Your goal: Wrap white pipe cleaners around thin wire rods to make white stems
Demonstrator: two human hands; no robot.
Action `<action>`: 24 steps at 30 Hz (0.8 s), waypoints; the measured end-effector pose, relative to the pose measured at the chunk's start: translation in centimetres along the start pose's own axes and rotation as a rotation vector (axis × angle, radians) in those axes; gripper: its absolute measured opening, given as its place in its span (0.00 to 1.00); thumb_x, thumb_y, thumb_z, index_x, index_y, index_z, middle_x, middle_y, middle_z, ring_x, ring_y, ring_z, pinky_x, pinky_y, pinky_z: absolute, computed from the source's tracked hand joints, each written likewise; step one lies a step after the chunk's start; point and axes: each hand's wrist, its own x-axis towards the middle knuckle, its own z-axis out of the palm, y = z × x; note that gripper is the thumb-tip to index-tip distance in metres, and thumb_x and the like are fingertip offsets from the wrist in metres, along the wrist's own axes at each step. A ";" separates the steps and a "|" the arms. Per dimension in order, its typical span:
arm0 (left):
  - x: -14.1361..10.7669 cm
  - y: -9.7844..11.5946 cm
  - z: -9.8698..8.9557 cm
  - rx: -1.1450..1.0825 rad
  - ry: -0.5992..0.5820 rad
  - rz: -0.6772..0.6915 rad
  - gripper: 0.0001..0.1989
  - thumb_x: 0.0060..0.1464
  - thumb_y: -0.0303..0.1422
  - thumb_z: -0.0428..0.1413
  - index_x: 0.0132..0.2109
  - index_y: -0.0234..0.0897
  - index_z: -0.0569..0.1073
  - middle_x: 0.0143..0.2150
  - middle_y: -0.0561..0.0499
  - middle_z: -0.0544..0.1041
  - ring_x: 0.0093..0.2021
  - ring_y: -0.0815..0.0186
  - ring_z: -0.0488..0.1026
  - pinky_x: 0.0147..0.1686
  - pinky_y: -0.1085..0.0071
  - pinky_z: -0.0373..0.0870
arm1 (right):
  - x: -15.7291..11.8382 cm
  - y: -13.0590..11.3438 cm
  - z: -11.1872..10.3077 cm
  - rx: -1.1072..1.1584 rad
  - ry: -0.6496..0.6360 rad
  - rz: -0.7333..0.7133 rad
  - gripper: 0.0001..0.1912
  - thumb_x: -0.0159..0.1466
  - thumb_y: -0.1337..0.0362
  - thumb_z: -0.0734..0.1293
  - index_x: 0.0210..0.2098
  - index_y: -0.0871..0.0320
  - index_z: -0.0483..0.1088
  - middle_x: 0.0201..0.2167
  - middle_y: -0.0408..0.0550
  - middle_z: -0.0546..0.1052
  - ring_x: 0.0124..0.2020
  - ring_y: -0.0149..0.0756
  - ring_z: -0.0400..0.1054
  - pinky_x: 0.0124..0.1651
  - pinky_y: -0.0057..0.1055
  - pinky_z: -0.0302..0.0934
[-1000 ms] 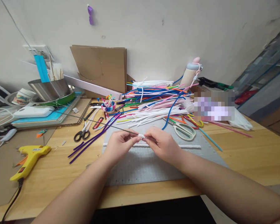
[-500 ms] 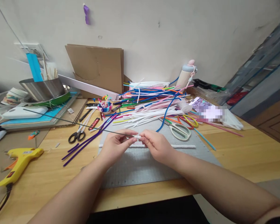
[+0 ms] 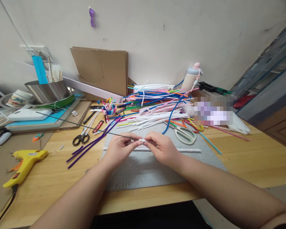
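Note:
Both hands meet above the grey mat (image 3: 143, 175). My left hand (image 3: 120, 148) pinches a long thin dark stick (image 3: 85, 125), which slants up to the left. My right hand (image 3: 160, 148) is closed on a small white fuzzy piece (image 3: 142, 140) wrapped around the stick, between the fingertips of both hands. Below the fingers, a white pipe cleaner (image 3: 188, 150) lies across the mat; my hands hide part of it.
Behind the mat lies a pile of coloured pipe cleaners (image 3: 157, 98). Green-handled scissors (image 3: 186, 136) are at its right. Purple pipe cleaners (image 3: 85, 151), black-handled scissors (image 3: 81, 139) and a yellow glue gun (image 3: 25, 165) lie left.
The whole view has shifted slightly, so things appear a little farther right. The right fingers have changed their pose slightly around the white piece; both hands remain together.

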 end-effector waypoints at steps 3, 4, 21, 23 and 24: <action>0.0 -0.1 0.0 -0.010 -0.006 -0.009 0.12 0.49 0.39 0.59 0.36 0.34 0.78 0.31 0.49 0.78 0.22 0.73 0.66 0.20 0.76 0.60 | 0.1 -0.1 0.0 -0.015 0.005 0.005 0.06 0.66 0.66 0.59 0.32 0.57 0.65 0.26 0.43 0.67 0.29 0.30 0.61 0.32 0.26 0.53; -0.1 -0.1 0.0 -0.030 -0.010 -0.017 0.13 0.49 0.39 0.59 0.37 0.35 0.78 0.30 0.50 0.78 0.21 0.73 0.65 0.20 0.76 0.60 | 0.1 -0.1 0.0 -0.021 -0.003 0.009 0.07 0.66 0.65 0.58 0.32 0.57 0.65 0.26 0.43 0.67 0.29 0.30 0.61 0.33 0.27 0.53; -0.3 -0.4 0.3 -0.022 0.067 0.103 0.07 0.50 0.34 0.58 0.31 0.34 0.78 0.30 0.49 0.79 0.29 0.67 0.74 0.28 0.75 0.69 | -0.3 0.0 0.5 0.058 -0.006 -0.002 0.04 0.63 0.66 0.62 0.39 0.56 0.64 0.32 0.45 0.68 0.31 0.32 0.62 0.33 0.27 0.56; -0.2 -0.4 0.3 -0.017 0.056 0.104 0.08 0.50 0.35 0.58 0.32 0.35 0.78 0.33 0.49 0.79 0.31 0.67 0.75 0.30 0.75 0.70 | -0.2 0.0 0.1 -0.017 0.033 -0.071 0.02 0.64 0.67 0.61 0.34 0.56 0.65 0.28 0.44 0.67 0.31 0.33 0.62 0.34 0.28 0.56; -0.1 -0.4 0.2 -0.007 0.053 0.104 0.08 0.50 0.36 0.58 0.33 0.35 0.78 0.34 0.49 0.79 0.32 0.66 0.75 0.31 0.74 0.70 | -0.1 0.0 0.0 -0.040 0.060 -0.089 0.03 0.64 0.68 0.60 0.34 0.56 0.65 0.28 0.44 0.67 0.31 0.33 0.62 0.34 0.29 0.56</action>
